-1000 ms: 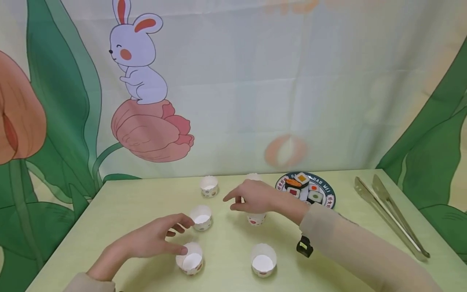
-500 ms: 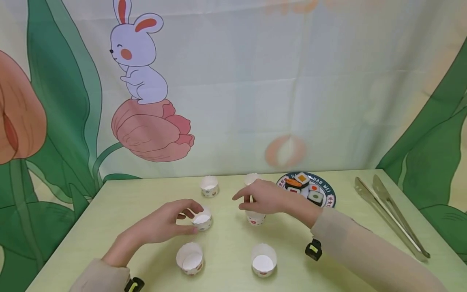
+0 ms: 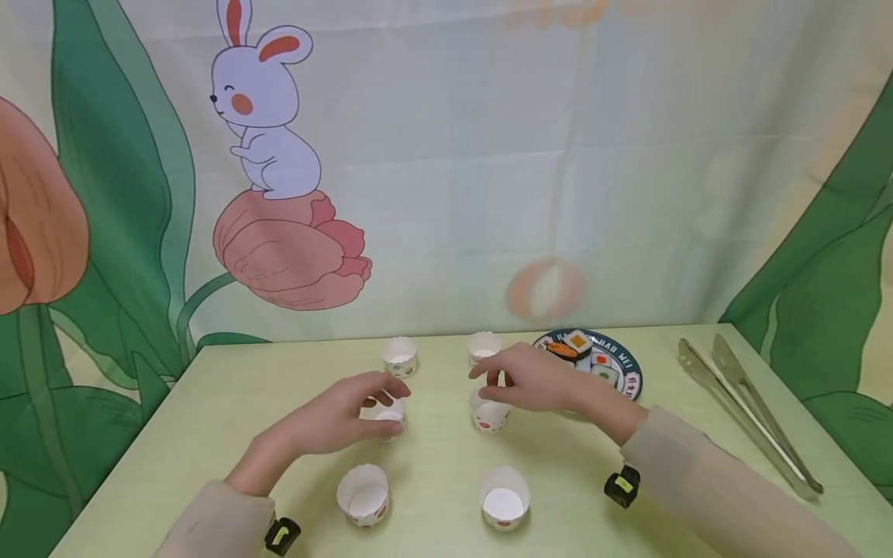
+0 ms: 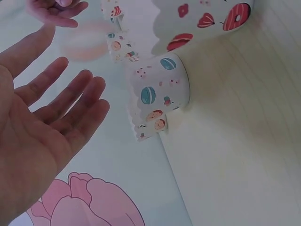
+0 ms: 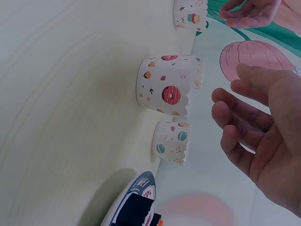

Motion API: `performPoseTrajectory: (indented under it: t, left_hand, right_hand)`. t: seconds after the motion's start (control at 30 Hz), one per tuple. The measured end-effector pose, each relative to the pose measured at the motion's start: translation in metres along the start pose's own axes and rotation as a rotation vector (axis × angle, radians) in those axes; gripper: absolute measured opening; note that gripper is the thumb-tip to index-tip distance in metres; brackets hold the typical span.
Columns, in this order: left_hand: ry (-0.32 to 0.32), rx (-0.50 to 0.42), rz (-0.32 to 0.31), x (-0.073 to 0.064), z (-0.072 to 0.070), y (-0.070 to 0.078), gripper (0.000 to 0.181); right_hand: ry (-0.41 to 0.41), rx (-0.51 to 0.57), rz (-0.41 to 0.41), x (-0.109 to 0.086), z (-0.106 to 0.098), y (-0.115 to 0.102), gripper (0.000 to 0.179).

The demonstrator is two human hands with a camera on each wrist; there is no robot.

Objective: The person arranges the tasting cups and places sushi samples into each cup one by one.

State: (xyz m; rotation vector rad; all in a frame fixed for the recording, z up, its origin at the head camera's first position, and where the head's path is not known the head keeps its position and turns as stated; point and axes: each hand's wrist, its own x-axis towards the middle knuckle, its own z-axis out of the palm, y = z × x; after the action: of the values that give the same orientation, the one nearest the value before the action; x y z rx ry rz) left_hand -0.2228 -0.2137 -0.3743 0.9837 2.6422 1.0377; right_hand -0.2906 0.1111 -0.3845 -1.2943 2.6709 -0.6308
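Cups (image 3: pixel 363 500) stand upright on the worktop (image 3: pixel 230 387) in two columns of three, running from near you to the back edge. At the left, your left hand (image 3: pixel 352 412) hovers over the left column's middle cup, partly covering it in the head view; its grip is apart, with thumb and fingers spread. Next comes the right column, where your right hand (image 3: pixel 537 377) hangs just above the middle cup, its grip apart too, fingers loosely bent. Farther right, a plate (image 3: pixel 628 360) carries sushi (image 3: pixel 577 341), and tongs (image 3: pixel 736 370) lie near the worktop's right edge.
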Motion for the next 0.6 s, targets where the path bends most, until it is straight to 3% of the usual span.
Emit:
performPoseTrajectory:
  t: [0.4,0.6]
  left_hand:
    - [-0.013,0.004,-0.006,0.020,0.002,0.001,0.038]
    - [-0.025,0.021,0.002,0.033,0.004,0.002,0.037]
  right_hand:
    - [0.055,0.040,0.025,-0.017,-0.006,0.008,0.029]
    - [0.077,0.022,-0.010,-0.023,-0.007,0.012,0.029]
